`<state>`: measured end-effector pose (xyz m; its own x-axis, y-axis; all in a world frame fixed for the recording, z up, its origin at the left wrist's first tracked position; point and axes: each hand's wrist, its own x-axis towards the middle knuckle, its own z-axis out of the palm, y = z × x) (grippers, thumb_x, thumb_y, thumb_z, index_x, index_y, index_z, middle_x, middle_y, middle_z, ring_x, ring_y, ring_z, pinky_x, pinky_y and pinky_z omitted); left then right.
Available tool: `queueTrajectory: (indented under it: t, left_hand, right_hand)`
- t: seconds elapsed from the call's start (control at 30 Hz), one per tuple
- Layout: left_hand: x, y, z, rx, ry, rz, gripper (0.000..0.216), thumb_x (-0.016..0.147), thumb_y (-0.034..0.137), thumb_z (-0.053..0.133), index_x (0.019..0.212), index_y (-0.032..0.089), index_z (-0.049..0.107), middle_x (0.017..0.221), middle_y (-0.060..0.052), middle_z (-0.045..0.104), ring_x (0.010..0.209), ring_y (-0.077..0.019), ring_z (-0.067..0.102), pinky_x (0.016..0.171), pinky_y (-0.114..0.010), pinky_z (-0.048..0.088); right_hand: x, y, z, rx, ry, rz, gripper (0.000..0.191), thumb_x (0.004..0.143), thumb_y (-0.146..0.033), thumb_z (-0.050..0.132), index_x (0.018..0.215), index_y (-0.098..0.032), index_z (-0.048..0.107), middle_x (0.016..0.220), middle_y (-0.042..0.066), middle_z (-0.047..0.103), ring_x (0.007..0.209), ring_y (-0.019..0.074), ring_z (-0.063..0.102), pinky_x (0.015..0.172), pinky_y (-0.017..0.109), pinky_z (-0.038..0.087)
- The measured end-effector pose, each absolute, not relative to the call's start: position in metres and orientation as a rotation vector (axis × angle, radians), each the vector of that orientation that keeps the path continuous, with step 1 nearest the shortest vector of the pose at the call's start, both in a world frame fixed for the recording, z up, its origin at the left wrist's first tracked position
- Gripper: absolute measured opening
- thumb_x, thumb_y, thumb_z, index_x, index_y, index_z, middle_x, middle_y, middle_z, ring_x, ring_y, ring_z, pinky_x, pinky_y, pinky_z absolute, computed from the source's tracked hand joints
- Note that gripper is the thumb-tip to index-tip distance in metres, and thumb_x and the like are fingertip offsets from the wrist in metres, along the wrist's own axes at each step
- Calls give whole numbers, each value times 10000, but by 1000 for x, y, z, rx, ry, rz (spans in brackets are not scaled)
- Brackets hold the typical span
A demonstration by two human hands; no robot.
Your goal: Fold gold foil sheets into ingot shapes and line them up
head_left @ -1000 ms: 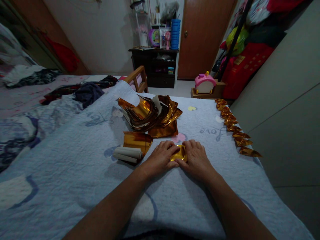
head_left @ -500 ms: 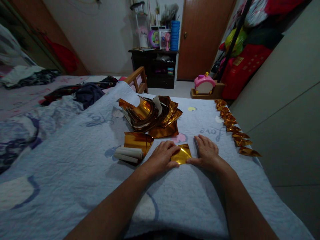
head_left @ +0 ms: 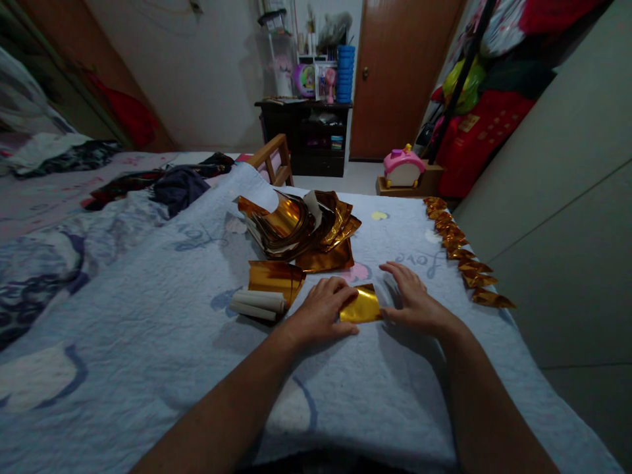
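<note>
A small gold foil paper sheet (head_left: 365,306) lies on the blue quilt in front of me. My left hand (head_left: 323,308) rests over its left side, fingers laid out flat and the thumb below the near edge. At the sheet's right edge is my right hand (head_left: 413,299), fingers spread; its thumb tip is at the edge, and whether it touches cannot be made out. Beyond my left hand lie a few curled gold sheets (head_left: 274,276) and white-backed paper rolls (head_left: 257,303). Farther back sits a large curved stack of gold foil paper (head_left: 284,224).
A row of folded gold foil pieces (head_left: 457,243) runs along the quilt's right edge. Crumpled clothes (head_left: 180,187) lie to the left. Past the bed are a wooden chair (head_left: 276,161), a pink toy (head_left: 403,168) and a dark cabinet (head_left: 306,135).
My right hand has drawn slightly up and away from the sheet, its thumb off the near right corner. The left hand stays on the sheet, its thumb shifted a little right.
</note>
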<state>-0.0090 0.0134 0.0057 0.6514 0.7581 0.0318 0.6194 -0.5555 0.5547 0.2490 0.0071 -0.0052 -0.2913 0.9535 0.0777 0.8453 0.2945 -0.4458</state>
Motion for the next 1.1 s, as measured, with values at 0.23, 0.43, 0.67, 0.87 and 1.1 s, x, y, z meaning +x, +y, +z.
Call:
queueTrajectory:
  t: [0.23,0.43,0.67,0.87,1.1]
  left_hand:
    - [-7,11,6,2438,1001,455,530,777,406,806,1241,227,623,1229,-82,580,1132,-277,512,994,-418,440]
    - [-6,9,9,2467,950,504,395,828,335,756,1185,204,651,1163,-82,625,1091,-258,547,974,-392,456]
    - [-7,11,7,2444,947,544,516,751,326,817,1214,206,623,1281,-98,595,1173,-282,537,1030,-426,451]
    - [-6,10,9,2432,973,561,343,793,246,765,1110,207,639,1262,-87,620,1145,-269,559,1001,-416,470]
    - [-4,13,3,2449,1007,659,85,923,162,605,923,192,685,997,-73,705,975,-220,626,882,-349,500]
  right_hand:
    - [212,-4,9,-1424,-2351,579,396,752,-289,763,1107,-201,609,1421,156,451,1385,333,380,1137,539,339]
    - [210,-6,4,-1357,-2391,563,334,777,-289,773,1077,-225,641,1305,119,549,1262,293,486,1063,492,416]
    - [207,-4,8,-1323,-2383,467,265,751,-151,689,1007,-217,664,1227,104,632,1172,270,555,1024,462,435]
    - [207,-2,4,-1314,-2318,428,222,800,-160,655,1005,-236,691,1269,97,631,1217,270,548,1056,482,420]
    - [209,-2,2,-1364,-2237,249,230,817,-223,704,1046,-240,708,1462,126,480,1379,354,374,1104,583,338]
